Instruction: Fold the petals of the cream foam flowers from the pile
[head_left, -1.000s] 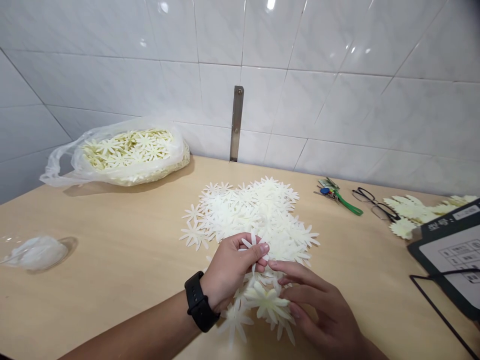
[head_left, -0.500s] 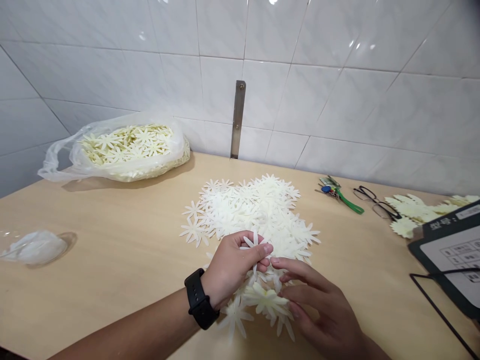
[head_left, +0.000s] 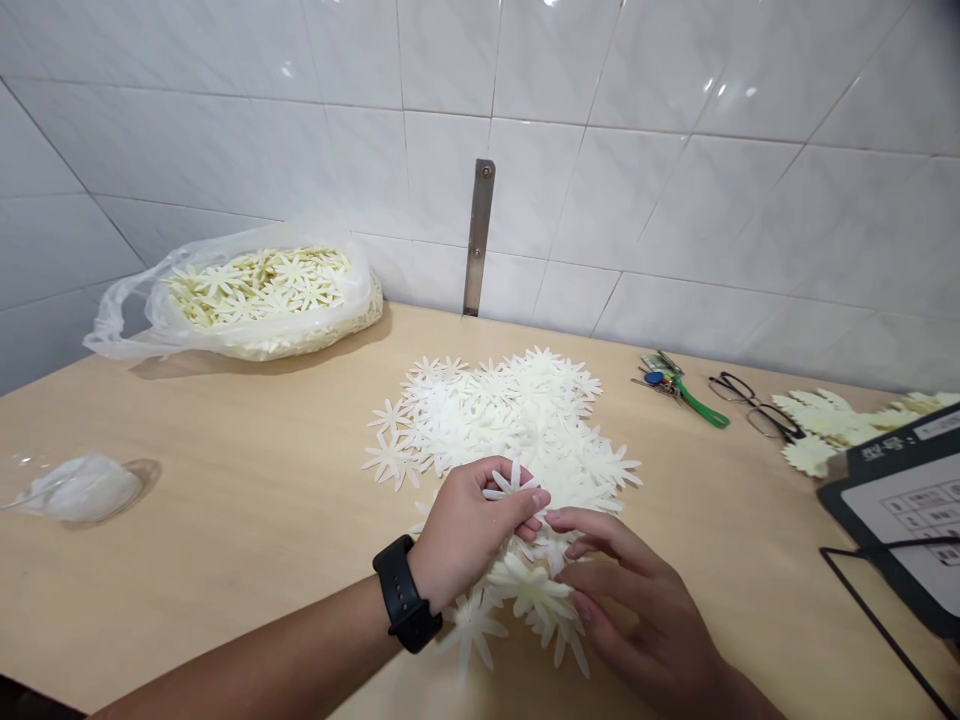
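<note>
My left hand [head_left: 469, 525], with a black watch on its wrist, pinches a white flower-shaped petal piece [head_left: 512, 482] between thumb and fingers. Just to its right is my right hand [head_left: 637, 590], whose thumb and fingers grip the edge of pale yellow-white petal pieces [head_left: 531, 588] that look layered. Its index fingertip comes close to my left thumb. More white petal pieces [head_left: 474, 628] show beneath the held ones. Beyond both hands spreads a loose heap of white petal pieces [head_left: 502, 410] on the table.
A plastic bag [head_left: 300, 338] full of petal pieces stands at the back left. On the left lies a clear bag with white contents [head_left: 82, 488]. Keys [head_left: 664, 380], eyeglasses [head_left: 754, 402], yellowish flowers [head_left: 817, 415] and a dark-framed board [head_left: 847, 490] are on the right.
My left hand has shifted very slightly, and the petal piece in it is tilted a little differently. The right hand keeps its grip. The view has moved slightly.
</note>
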